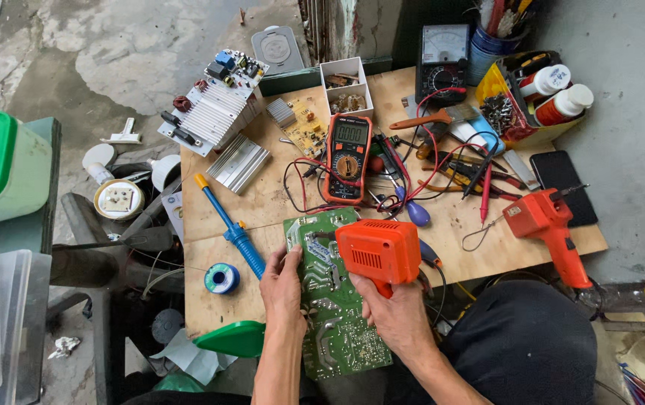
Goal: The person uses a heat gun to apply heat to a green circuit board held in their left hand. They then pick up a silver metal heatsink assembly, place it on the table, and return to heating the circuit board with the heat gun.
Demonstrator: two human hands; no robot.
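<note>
My left hand grips the left edge of a green circuit board that lies solder side up over the near table edge. Wrapped around the handle of an orange soldering gun is my right hand, and the gun's tip points left onto the board's upper part. A blue desoldering pump lies just left of the board, with a blue solder spool below it. An orange digital multimeter rests farther back, its red and black leads trailing across the wood.
A second orange soldering gun lies at the right beside a black phone. At the back stand an analog meter, a white parts box, a yellow bin and a heatsink board. Screwdrivers and pliers clutter the wooden table.
</note>
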